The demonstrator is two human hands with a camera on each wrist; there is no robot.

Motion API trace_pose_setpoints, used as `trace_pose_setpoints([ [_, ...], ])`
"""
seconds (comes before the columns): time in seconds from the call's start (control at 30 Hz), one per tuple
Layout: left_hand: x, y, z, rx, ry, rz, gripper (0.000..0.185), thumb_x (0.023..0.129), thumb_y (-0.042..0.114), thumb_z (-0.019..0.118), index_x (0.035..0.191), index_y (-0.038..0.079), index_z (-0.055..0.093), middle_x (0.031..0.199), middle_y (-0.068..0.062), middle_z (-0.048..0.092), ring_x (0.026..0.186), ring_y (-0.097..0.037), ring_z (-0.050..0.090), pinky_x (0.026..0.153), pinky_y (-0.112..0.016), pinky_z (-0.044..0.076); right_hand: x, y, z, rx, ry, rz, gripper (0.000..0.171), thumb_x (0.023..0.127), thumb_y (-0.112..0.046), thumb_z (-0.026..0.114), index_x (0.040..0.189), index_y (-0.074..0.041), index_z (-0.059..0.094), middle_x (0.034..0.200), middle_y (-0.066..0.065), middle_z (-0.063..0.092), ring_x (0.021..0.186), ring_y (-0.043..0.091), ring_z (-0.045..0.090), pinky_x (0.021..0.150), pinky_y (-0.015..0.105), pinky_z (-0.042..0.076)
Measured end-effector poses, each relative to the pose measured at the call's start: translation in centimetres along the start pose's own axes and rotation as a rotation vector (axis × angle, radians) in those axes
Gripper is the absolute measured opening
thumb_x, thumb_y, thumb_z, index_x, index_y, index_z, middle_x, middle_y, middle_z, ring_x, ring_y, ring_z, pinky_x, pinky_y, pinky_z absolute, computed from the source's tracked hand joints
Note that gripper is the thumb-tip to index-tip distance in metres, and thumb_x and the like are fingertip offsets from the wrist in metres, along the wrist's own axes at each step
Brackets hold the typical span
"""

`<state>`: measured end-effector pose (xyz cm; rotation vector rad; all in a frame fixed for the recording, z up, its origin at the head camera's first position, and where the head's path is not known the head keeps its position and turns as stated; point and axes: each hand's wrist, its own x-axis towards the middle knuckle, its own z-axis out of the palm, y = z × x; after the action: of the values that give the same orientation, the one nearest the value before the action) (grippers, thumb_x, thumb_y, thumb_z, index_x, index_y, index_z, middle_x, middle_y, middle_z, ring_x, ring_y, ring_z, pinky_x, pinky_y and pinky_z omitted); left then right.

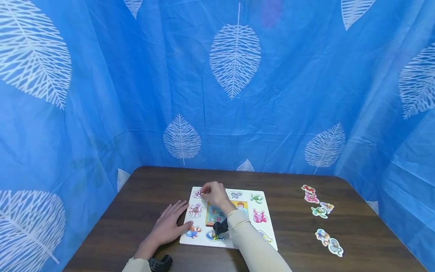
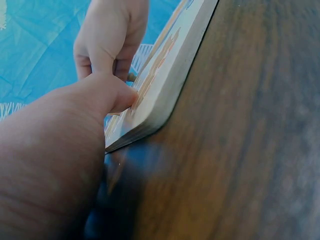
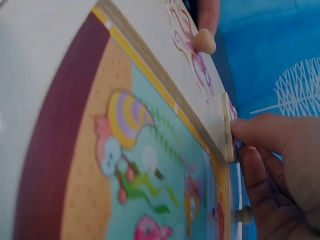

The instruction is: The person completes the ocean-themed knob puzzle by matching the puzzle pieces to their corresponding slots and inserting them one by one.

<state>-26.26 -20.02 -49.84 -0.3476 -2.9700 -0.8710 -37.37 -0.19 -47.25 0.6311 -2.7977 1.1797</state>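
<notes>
A white wooden puzzle board with a coloured sea picture in its middle lies on the table. At its far left corner my right hand pinches a pink-purple puzzle piece between thumb and fingers. In the right wrist view that piece stands slightly proud of the board. My left hand rests at the board's left side, fingers stretched out, its thumb touching the near left corner by a blue-and-orange crab-like piece. Beside the hands sits an octopus piece with a wooden knob.
Several loose puzzle pieces lie on the right of the table: a red one, a pink one, a green turtle and a grey-blue one among them. A blue curtain with white leaves hangs behind the dark wooden table.
</notes>
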Motion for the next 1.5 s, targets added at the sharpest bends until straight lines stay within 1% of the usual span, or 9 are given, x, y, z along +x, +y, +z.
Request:
trace_pose_setpoints([
  [0.17,0.1,0.1,0.2,-0.009,-0.005,0.006,0.072,0.095,0.052,0.069,0.150,0.008,0.053,0.160,-0.016,0.045,0.153,-0.037,0.034,0.124,-0.063,0.022,0.0,-0.2,0.3,-0.022,0.015,0.019,0.006,0.091,-0.008,0.077,0.092,-0.013,0.080,0.085,-0.002,0.075,0.075,0.009,0.060,0.071,0.028,0.053],
  [0.43,0.2,-0.1,0.2,-0.009,-0.002,0.006,0.073,0.095,0.054,0.068,0.151,0.009,0.053,0.160,-0.015,0.045,0.153,-0.037,0.033,0.124,-0.063,0.022,0.0,-0.7,0.6,-0.033,-0.002,0.060,0.005,0.093,-0.011,0.075,0.095,-0.014,0.079,0.088,-0.003,0.073,0.079,0.009,0.062,0.076,0.030,0.056],
  [0.73,0.1,0.0,0.1,-0.005,-0.002,0.004,0.073,0.095,0.053,0.068,0.150,0.009,0.053,0.160,-0.015,0.045,0.153,-0.037,0.033,0.125,-0.062,0.022,-0.3,-1.0,0.0,-0.038,-0.027,0.044,0.005,0.093,-0.013,0.076,0.098,-0.013,0.079,0.090,-0.002,0.075,0.084,0.012,0.067,0.082,0.034,0.057],
  [0.87,-0.1,0.1,0.0,-0.011,-0.004,-0.004,0.073,0.095,0.053,0.068,0.150,0.009,0.052,0.160,-0.015,0.045,0.153,-0.037,0.033,0.124,-0.063,0.022,-0.5,-0.9,-0.5,-0.022,-0.019,0.040,0.012,0.094,-0.014,0.076,0.104,-0.011,0.079,0.097,0.001,0.077,0.090,0.015,0.070,0.084,0.036,0.059],
  [1.03,-0.3,0.2,-0.2,-0.025,-0.002,-0.016,0.072,0.094,0.052,0.069,0.150,0.008,0.053,0.160,-0.016,0.045,0.153,-0.038,0.033,0.124,-0.064,0.022,-0.9,-0.5,-1.1,0.018,0.016,0.008,0.020,0.094,-0.013,0.075,0.114,-0.008,0.077,0.106,0.004,0.077,0.096,0.018,0.073,0.086,0.036,0.061],
  [1.27,-0.3,0.1,-0.2,-0.017,-0.019,-0.028,0.074,0.094,0.053,0.069,0.151,0.010,0.052,0.161,-0.015,0.044,0.153,-0.038,0.032,0.124,-0.065,0.022,-1.5,0.8,-2.7,0.046,0.079,-0.029,0.030,0.094,-0.009,0.073,0.124,-0.004,0.073,0.108,0.007,0.078,0.094,0.018,0.073,0.086,0.036,0.061],
  [1.37,-0.2,0.2,-0.2,-0.023,-0.022,-0.029,0.074,0.094,0.053,0.069,0.151,0.010,0.052,0.161,-0.015,0.044,0.153,-0.038,0.032,0.124,-0.064,0.021,-1.6,1.3,-3.8,0.038,0.110,-0.037,0.032,0.093,-0.007,0.073,0.125,-0.002,0.071,0.106,0.007,0.078,0.094,0.019,0.074,0.085,0.033,0.061],
  [1.5,-0.1,0.2,-0.3,-0.027,-0.025,-0.027,0.073,0.094,0.052,0.069,0.151,0.010,0.051,0.161,-0.015,0.044,0.154,-0.037,0.032,0.125,-0.064,0.021,-1.9,2.3,-5.1,0.042,0.151,-0.039,0.030,0.093,-0.006,0.074,0.122,-0.001,0.072,0.103,0.008,0.078,0.091,0.019,0.074,0.083,0.031,0.061],
])
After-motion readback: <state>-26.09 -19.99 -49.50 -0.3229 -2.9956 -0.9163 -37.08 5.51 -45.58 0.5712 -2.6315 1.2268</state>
